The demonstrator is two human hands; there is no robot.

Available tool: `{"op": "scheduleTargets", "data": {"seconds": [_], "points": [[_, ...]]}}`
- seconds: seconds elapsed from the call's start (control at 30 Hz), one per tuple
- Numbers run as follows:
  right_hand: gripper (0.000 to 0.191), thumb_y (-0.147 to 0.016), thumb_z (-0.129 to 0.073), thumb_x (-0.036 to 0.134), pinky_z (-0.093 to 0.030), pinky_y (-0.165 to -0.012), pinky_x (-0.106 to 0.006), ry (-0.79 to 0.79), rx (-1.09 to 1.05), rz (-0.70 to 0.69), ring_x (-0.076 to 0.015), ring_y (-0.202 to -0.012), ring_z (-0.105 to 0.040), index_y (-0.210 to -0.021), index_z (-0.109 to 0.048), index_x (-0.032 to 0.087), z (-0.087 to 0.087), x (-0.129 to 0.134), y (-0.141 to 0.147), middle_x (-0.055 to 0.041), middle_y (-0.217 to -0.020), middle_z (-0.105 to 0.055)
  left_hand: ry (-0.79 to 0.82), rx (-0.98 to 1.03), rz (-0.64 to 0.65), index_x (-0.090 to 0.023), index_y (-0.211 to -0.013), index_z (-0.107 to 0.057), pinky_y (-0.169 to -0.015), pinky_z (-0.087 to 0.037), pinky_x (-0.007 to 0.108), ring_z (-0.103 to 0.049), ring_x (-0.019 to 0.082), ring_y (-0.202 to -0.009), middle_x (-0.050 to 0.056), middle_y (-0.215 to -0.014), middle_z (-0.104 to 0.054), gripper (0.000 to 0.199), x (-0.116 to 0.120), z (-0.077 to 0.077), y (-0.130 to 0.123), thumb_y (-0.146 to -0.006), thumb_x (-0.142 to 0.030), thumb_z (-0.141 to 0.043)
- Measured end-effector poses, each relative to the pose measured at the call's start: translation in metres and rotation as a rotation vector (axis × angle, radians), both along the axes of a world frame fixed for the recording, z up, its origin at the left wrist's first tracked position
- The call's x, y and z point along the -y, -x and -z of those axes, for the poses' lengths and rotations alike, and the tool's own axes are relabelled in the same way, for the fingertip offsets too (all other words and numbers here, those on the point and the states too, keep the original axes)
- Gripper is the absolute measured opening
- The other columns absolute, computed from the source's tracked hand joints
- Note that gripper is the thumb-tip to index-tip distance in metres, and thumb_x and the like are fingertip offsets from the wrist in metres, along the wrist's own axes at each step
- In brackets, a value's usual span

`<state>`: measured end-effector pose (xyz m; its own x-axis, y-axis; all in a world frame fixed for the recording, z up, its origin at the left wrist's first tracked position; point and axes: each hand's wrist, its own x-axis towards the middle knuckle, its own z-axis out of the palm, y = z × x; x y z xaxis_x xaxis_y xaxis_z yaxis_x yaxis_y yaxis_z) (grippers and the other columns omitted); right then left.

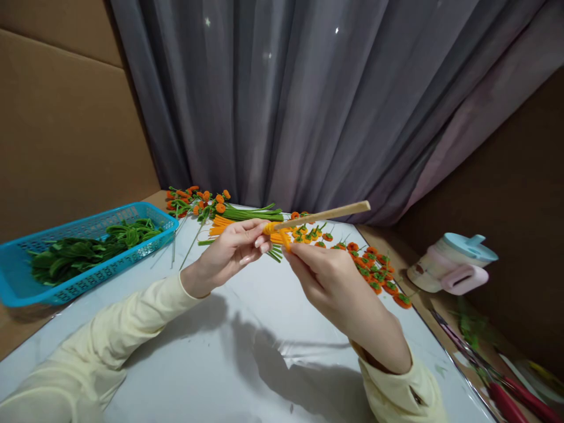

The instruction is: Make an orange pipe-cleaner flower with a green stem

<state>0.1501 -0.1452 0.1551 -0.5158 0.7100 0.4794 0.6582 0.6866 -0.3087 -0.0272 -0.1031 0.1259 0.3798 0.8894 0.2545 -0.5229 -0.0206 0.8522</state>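
Note:
My left hand (235, 247) pinches a wooden stick (328, 212) near its left end, where a yellow-orange pipe cleaner (270, 228) is wound around it in a small coil. The stick points to the right and slightly up, above the table. The fingers of my right hand (335, 276) are closed on the loose end of the same pipe cleaner, just below the stick. Behind my hands lie straight orange pipe cleaners (220, 223) and a bundle of green pipe cleaners (251, 214), partly hidden by my left hand.
A blue basket (88, 285) with green leaf shapes (66, 258) stands at left. Orange flowers on green stems (207, 197) lie at the back left. Several orange flower heads (374, 267) spread at right. Beyond the table's right edge are a lidded cup (434, 267) and red-handled pliers (506, 402).

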Motion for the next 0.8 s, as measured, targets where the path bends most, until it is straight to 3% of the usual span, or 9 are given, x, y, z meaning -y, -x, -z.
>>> {"op": "scheduleTargets", "data": {"seconds": [0.13, 0.23, 0.3, 0.4, 0.57, 0.7, 0.8], "points": [[0.027, -0.090, -0.037, 0.015, -0.024, -0.053, -0.024, 0.095, 0.043, -0.013, -0.0090, -0.051, -0.028, -0.063, -0.037, 0.018, 0.003, -0.001, 0.005, 0.0021, -0.057, -0.038, -0.485, -0.275, -0.385, -0.014, -0.090, -0.064, -0.040, -0.041, 0.018, -0.049, 0.007, -0.045, 0.001, -0.062, -0.061, 0.016, 0.005, 0.008, -0.001, -0.084, -0.027, -0.057], [0.028, -0.088, -0.039, 0.014, -0.022, -0.053, -0.025, 0.140, 0.062, -0.008, -0.0084, -0.051, -0.023, -0.061, -0.030, 0.018, 0.005, 0.003, 0.005, 0.0038, -0.055, -0.030, -0.959, -0.509, -0.694, -0.018, -0.099, -0.065, -0.060, -0.051, 0.024, -0.059, 0.011, -0.060, 0.003, -0.075, -0.067, 0.019, 0.006, 0.015, 0.001, -0.086, -0.015, -0.052], [0.028, -0.087, -0.040, 0.013, -0.021, -0.053, -0.025, 0.149, 0.080, -0.007, -0.0083, -0.051, -0.020, -0.061, -0.028, 0.018, 0.006, 0.005, 0.004, 0.0042, -0.055, -0.029, -1.217, -0.617, -0.788, -0.021, -0.109, -0.062, -0.072, -0.050, 0.025, -0.062, 0.013, -0.075, 0.004, -0.086, -0.068, 0.034, 0.004, 0.019, 0.004, -0.084, -0.005, -0.046], [0.028, -0.086, -0.041, 0.012, -0.020, -0.052, -0.025, 0.156, 0.120, -0.004, -0.0082, -0.051, -0.019, -0.062, -0.028, 0.018, 0.005, 0.006, 0.002, 0.0044, -0.054, -0.029, -1.436, -0.745, -0.817, -0.020, -0.118, -0.058, -0.071, -0.048, 0.024, -0.060, 0.014, -0.081, 0.007, -0.088, -0.065, 0.047, -0.001, 0.022, 0.007, -0.081, 0.002, -0.038], [0.029, -0.086, -0.041, 0.013, -0.021, -0.054, -0.026, 0.146, 0.202, -0.009, -0.0079, -0.050, -0.024, -0.059, -0.033, 0.017, 0.002, 0.003, 0.000, 0.0023, -0.055, -0.036, -1.618, -0.911, -0.792, -0.013, -0.110, -0.060, -0.060, -0.045, 0.025, -0.055, 0.015, -0.068, 0.007, -0.074, -0.059, 0.043, -0.002, 0.016, 0.010, -0.078, 0.001, -0.035], [0.029, -0.088, -0.041, 0.015, -0.019, -0.053, -0.026, 0.126, 0.263, -0.010, -0.0075, -0.049, -0.025, -0.060, -0.038, 0.016, -0.002, 0.001, -0.004, 0.0031, -0.053, -0.035, -1.602, -1.058, -0.677, -0.011, -0.101, -0.060, -0.058, -0.043, 0.024, -0.053, 0.015, -0.066, 0.007, -0.073, -0.059, 0.041, 0.004, 0.009, 0.012, -0.073, 0.003, -0.035], [0.029, -0.090, -0.042, 0.018, -0.018, -0.053, -0.026, 0.115, 0.309, -0.016, -0.0075, -0.048, -0.024, -0.061, -0.042, 0.016, -0.006, 0.001, -0.009, 0.0033, -0.052, -0.035, -1.502, -1.115, -0.503, -0.012, -0.098, -0.061, -0.058, -0.042, 0.023, -0.053, 0.015, -0.066, 0.007, -0.075, -0.058, 0.039, 0.008, 0.002, 0.015, -0.072, 0.003, -0.034]]}}
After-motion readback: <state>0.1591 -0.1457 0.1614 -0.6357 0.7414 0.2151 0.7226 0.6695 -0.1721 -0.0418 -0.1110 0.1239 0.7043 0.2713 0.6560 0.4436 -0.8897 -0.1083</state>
